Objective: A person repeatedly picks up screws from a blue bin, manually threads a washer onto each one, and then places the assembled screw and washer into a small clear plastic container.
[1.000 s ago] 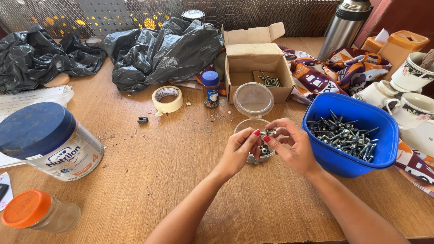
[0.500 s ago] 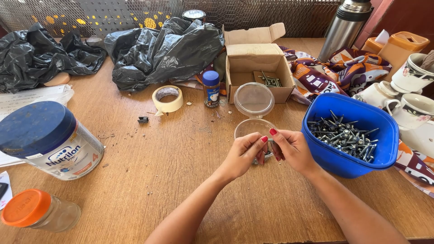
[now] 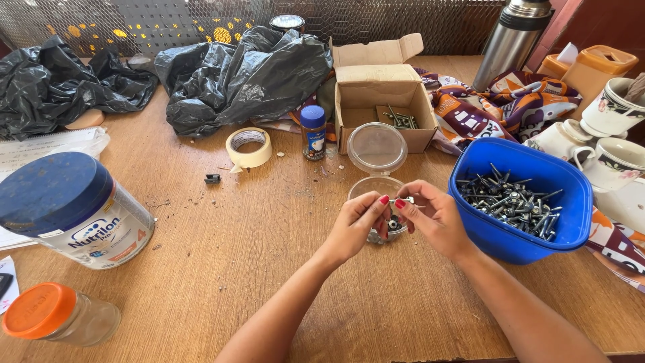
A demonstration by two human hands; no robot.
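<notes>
My left hand [image 3: 355,225] and my right hand [image 3: 433,216] meet over a small clear plastic tub [image 3: 376,188] with its hinged lid [image 3: 377,148] open. Between the fingertips of both hands is a small metal screw [image 3: 402,200] with a nut on it. More metal pieces lie in the tub under my hands. Just to the right stands a blue plastic bowl [image 3: 571,202] holding several dark screws [image 3: 514,202].
An open cardboard box [image 3: 376,87] with a few screws sits behind the tub. A tape roll [image 3: 248,148], a small blue-capped bottle [image 3: 312,131], a large blue-lidded tin [image 3: 70,212], an orange-lidded jar [image 3: 57,316], black plastic bags [image 3: 228,74], a steel flask [image 3: 514,37] and cups [image 3: 615,158] surround the work area.
Both hands have lifted slightly from the tub and drawn together, fingertips now turning the small screw between them. Nothing else on the table has moved.
</notes>
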